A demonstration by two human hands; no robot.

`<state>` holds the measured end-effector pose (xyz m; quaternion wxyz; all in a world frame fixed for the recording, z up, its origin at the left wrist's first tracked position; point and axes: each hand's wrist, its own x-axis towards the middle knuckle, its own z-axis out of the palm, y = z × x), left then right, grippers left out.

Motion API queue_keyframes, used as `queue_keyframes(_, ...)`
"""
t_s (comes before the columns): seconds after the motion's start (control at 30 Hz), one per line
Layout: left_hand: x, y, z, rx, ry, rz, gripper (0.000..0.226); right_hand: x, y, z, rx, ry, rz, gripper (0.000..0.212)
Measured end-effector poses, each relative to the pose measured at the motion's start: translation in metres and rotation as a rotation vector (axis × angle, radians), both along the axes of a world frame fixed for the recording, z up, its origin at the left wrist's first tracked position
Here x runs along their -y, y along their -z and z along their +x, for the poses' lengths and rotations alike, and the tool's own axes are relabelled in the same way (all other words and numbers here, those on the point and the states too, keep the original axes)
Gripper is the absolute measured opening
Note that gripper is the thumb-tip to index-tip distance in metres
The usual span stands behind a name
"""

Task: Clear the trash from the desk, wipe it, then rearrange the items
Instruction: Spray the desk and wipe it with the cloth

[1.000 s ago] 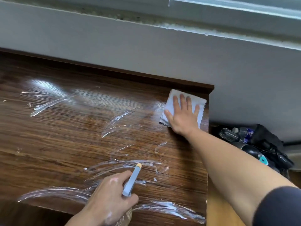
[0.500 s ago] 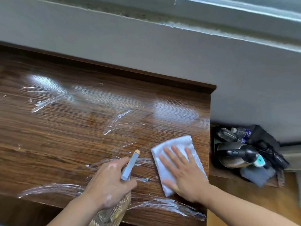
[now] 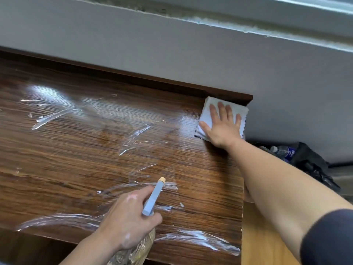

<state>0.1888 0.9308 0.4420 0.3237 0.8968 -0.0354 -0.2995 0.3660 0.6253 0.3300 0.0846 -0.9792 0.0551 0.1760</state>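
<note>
The dark wooden desk (image 3: 80, 157) is streaked with white foamy cleaner. At its far right corner lies a white cloth (image 3: 210, 104), and my right hand (image 3: 222, 127) presses flat on it with straight fingers. Near the front edge my left hand (image 3: 128, 220) grips a spray bottle (image 3: 153, 196) with a grey-blue head and a tan nozzle tip. The bottle's clear body shows below my hand at the desk's front edge.
A grey wall and a window sill run behind the desk, with a raised back ledge (image 3: 172, 83) along it. On the floor to the right sit a black bag (image 3: 313, 165) and a plastic bottle (image 3: 282, 150). Light wooden floor (image 3: 261, 236) lies right of the desk.
My right hand slid the cloth from the near middle right of the desk back up to the far right corner. My left hand with the spray bottle stayed in place.
</note>
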Motion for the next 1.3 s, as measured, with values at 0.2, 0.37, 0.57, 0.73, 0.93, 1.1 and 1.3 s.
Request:
queue_keyframes(0.2, 0.008, 0.005, -0.002, -0.040, 0.068, 0.003, 0.031, -0.015, 0.000, -0.078, 0.044, -0.128, 0.010, 0.078)
queue_keyframes(0.37, 0.013, 0.005, -0.002, -0.018, 0.183, 0.003, 0.024, -0.029, 0.003, -0.173, 0.053, -0.174, -0.016, 0.076)
queue_keyframes(0.57, 0.014, 0.005, -0.019, -0.019, 0.386, 0.042, 0.023, -0.028, -0.004, -0.219, -0.023, -0.190, 0.013, 0.073)
queue_keyframes(0.73, 0.018, 0.011, -0.040, -0.080, 0.507, 0.057, 0.019, -0.009, -0.006, -0.214, -0.007, -0.307, -0.041, 0.075)
queue_keyframes(0.93, 0.034, 0.020, -0.062, -0.141, 0.532, 0.085, 0.021, -0.006, 0.001, -0.158, 0.086, -0.195, -0.002, 0.076)
queue_keyframes(1.1, 0.055, 0.024, -0.079, -0.092, 0.564, 0.112, 0.024, 0.001, 0.003, -0.113, 0.062, -0.158, 0.026, 0.078)
queue_keyframes(1.3, 0.082, 0.018, -0.110, -0.132, 0.626, 0.128, 0.025, 0.008, -0.003, -0.115, 0.005, -0.223, 0.030, 0.078)
